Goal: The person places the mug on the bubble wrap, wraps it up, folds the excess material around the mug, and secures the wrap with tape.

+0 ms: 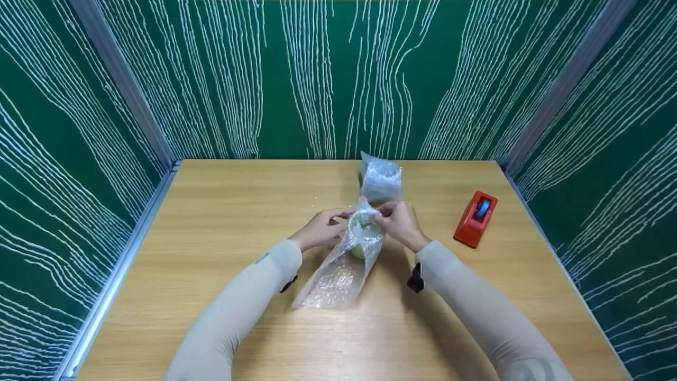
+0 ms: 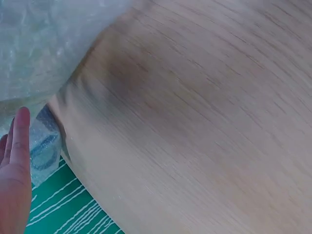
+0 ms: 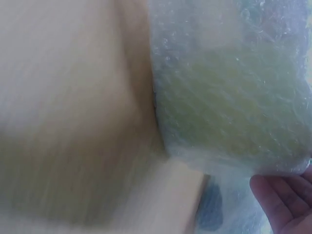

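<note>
Bubble wrap [image 1: 338,280] stands around a pale green object [image 1: 358,251] at the middle of the table, with one loose flap stretched toward the near side. Through the wrap in the right wrist view, the object shows as a broad yellow-green body [image 3: 229,102]; its kind is hidden. My left hand [image 1: 325,228] is at the wrap's left side, its fingers [image 2: 21,131] straight against the sheet. On the other side, my right hand [image 1: 400,223] pinches the upper edge of the wrap between thumb and fingers.
Just behind the wrapped object stands a roll of bubble wrap [image 1: 382,182], near the table's back edge. A red tape dispenser [image 1: 470,225] with a blue roll lies to the right. Green panels with white lines [image 1: 296,79] enclose the wooden table [image 1: 227,211] at back and sides.
</note>
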A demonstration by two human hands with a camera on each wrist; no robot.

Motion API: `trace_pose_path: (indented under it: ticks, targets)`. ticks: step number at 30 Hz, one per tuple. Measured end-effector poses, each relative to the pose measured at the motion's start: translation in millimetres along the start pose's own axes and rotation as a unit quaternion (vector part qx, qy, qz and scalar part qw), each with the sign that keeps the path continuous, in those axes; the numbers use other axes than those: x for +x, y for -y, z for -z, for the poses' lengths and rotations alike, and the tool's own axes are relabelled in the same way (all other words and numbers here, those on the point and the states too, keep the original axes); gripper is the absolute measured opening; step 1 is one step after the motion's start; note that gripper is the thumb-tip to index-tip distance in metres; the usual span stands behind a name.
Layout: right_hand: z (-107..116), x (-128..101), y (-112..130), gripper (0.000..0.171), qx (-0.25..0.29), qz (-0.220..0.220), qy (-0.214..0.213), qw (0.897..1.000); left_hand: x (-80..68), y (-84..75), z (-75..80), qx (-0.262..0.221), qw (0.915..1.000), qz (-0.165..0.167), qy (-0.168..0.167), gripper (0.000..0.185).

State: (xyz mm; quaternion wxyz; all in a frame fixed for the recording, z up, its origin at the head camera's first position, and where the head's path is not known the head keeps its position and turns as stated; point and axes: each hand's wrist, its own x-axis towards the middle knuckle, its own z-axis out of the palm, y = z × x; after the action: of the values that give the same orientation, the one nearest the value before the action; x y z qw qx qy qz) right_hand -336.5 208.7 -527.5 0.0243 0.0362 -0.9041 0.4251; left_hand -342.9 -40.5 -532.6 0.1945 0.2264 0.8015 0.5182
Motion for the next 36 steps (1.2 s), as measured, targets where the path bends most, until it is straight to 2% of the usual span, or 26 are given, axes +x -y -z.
trace_pose_path:
  ticks: [2,5,9,12,17,24,31,36]
  targets:
    - [3,6,-1,0.015,-0.003,-0.002,0.014,1.0,1.5,-0.3,1.6,0.005,1.0,-0.004,-0.005,0.05]
    - [4,14,-2,0.014,-0.012,0.019,0.024,0.999,4.1,-0.4,4.6,0.03,0.9993,-0.021,-0.008,0.054]
    - [4,18,-5,0.014,-0.023,0.054,0.033,0.998,4.6,-2.6,5.7,0.065,0.9975,-0.03,-0.001,0.071]
    - [6,20,-5,0.015,-0.012,0.042,0.054,0.998,3.4,-5.8,4.7,0.098,0.9948,-0.028,0.012,0.08]
    - [9,22,-3,0.018,0.027,-0.014,0.085,0.996,3.0,-9.1,4.7,0.148,0.9874,-0.042,0.036,0.087]
    - [6,27,-2,0.022,0.026,0.013,0.117,0.993,5.2,-16.6,12.8,0.168,0.9827,-0.043,0.065,0.1]
    - [3,31,0,0.025,0.036,0.023,0.127,0.991,7.2,-21.3,18.1,0.227,0.9713,-0.034,0.063,0.104]
    - [-1,30,-2,0.024,0.053,0.054,0.101,0.992,12.5,-18.5,16.4,0.273,0.958,-0.063,0.063,0.095]
